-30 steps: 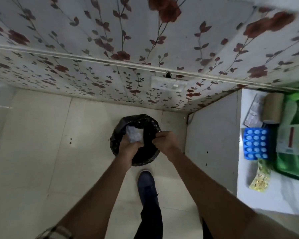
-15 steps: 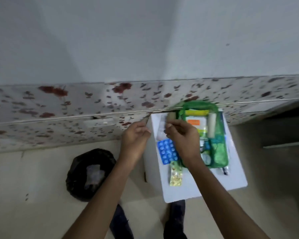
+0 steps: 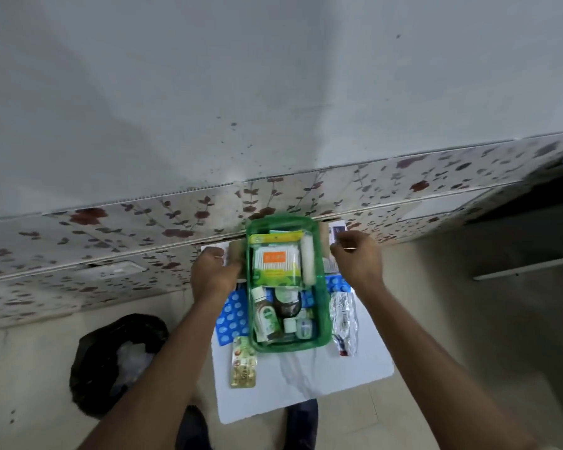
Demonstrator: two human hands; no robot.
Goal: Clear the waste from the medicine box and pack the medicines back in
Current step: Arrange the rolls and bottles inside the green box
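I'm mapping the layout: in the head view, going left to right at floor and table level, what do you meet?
Black bin bag → yellow blister strip → green medicine box → silver foil strip.

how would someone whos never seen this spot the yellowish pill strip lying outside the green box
Find the small white table against the flowered wall, with the green medicine box on it. Just past the box's near left corner lies the yellowish pill strip, lengthwise toward the person. The blister packs beside it are blue with white pills, and the foil strip lies on the box's other side.
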